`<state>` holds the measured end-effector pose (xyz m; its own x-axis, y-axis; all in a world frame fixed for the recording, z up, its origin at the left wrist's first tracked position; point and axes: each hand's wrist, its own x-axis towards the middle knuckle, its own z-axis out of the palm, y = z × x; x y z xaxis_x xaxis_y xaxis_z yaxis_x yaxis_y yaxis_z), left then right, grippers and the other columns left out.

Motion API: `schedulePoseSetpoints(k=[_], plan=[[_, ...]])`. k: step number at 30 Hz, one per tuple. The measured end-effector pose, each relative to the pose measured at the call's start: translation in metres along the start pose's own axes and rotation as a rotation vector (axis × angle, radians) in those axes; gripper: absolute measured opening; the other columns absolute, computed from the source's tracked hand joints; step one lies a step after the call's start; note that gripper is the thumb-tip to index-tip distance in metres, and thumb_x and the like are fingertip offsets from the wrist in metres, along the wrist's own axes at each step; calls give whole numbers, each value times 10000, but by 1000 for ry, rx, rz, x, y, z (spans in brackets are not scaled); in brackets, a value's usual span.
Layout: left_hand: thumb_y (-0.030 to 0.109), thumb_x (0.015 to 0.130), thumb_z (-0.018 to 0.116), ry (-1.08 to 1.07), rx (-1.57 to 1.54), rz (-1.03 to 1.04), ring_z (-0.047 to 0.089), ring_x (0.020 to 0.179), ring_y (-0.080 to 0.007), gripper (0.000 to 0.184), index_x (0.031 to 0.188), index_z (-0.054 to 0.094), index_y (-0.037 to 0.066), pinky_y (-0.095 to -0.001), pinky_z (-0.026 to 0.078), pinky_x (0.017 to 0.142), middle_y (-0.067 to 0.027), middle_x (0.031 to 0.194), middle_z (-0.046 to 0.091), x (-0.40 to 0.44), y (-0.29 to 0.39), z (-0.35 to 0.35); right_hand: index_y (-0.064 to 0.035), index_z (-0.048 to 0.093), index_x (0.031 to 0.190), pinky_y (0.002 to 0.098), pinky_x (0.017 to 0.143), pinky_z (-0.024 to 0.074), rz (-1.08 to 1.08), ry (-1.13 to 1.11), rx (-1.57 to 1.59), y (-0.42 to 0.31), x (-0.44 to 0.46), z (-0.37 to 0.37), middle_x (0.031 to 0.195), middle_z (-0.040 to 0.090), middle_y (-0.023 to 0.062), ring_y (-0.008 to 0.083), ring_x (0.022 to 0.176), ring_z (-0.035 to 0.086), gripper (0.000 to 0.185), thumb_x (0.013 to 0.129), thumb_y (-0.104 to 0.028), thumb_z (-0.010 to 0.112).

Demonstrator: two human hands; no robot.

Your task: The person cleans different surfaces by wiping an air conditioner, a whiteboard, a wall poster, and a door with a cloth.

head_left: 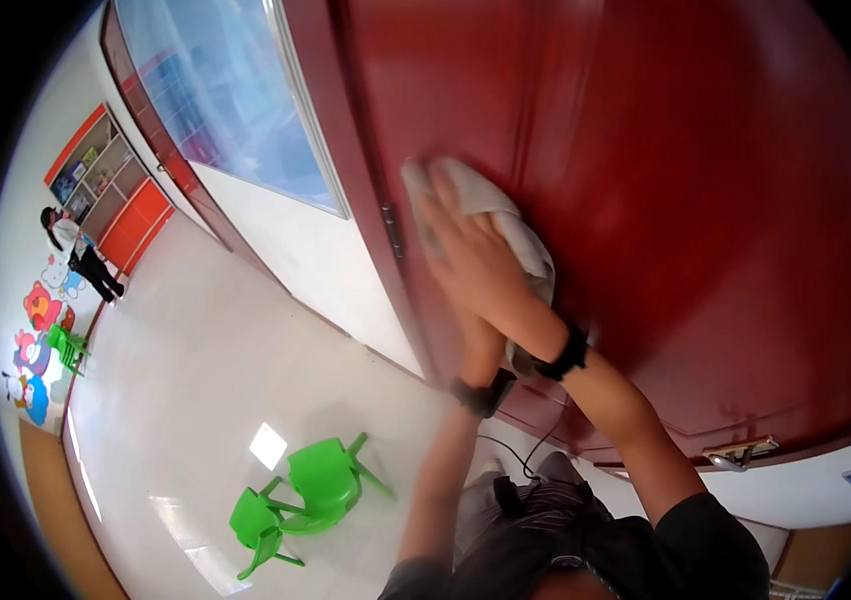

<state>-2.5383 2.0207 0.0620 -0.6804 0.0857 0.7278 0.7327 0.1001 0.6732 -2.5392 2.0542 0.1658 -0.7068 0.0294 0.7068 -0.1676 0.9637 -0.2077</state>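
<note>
A light grey cloth lies bunched against the dark red door, near its hinge side. My right hand presses on this cloth, with its fingers extended over it and smeared by motion. Below and partly behind it is my left hand, crossing close against the right one. The left fingers are mostly hidden, so their grip does not show. Dark bands circle both wrists. Folds of the cloth stick out to the right of my hands and above the fingertips.
A metal hinge sits on the door's edge, and a door handle is at lower right. Green chairs stand on the pale floor. Farther off, a person stands by a shelf unit. A black cable hangs near my body.
</note>
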Motion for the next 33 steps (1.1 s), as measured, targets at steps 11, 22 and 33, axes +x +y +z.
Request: schedulePoseSetpoints(k=[11,22,33], plan=[[136,835,520,-148,43,-314,426,1099,-330,473,1236,347,-48,-380,364,885,-220,1268,364,-61,-103,-15,-51,241,1343,348,811,404,58,-193,-112,29,-80,159,1199,438,174,287,925,503,629,777,-74,513],[144,840,508,-488,25,-474,441,1093,-333,480,1247,334,-41,-380,378,865,-227,1257,383,-158,-128,8,-111,283,1346,353,854,386,397,-579,47,22,-136,91,1200,497,99,263,953,512,606,797,-199,525],[151,845,496,-787,-87,-455,456,1088,-336,486,1258,320,-34,-381,392,844,-233,1246,402,-228,-79,37,-132,376,1292,306,658,423,367,-728,-262,34,-184,-3,1139,548,86,194,640,566,520,805,-237,526]])
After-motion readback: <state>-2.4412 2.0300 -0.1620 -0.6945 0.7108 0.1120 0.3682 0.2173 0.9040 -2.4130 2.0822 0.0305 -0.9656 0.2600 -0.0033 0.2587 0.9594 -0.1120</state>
